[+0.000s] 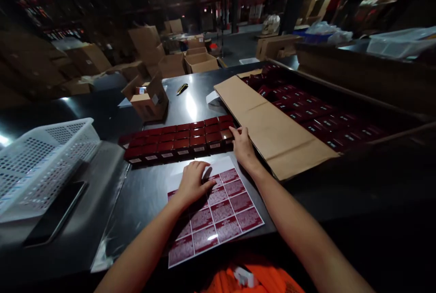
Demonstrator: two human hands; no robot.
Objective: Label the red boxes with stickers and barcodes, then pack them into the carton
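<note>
My left hand (195,180) rests over a sheet of dark red printed labels (223,210), its thumb and fingers apart with nothing between them. The sheet lies flat near the table's front edge and has a white strip along its far side. Beyond it, small dark red boxes (166,146) stand packed together in several rows, with white stickers on their near faces. At the right end of this block, my right hand (242,145) has its fingertips closed at the corner of a dark red box (225,135). My palm hides part of that corner.
Right of the block is a large carton (275,125) with its flap folded out, holding many dark red boxes (316,116). A white perforated basket (44,161) and a phone (56,213) lie left. A small open carton (148,102) and a cutter knife (182,88) sit farther back.
</note>
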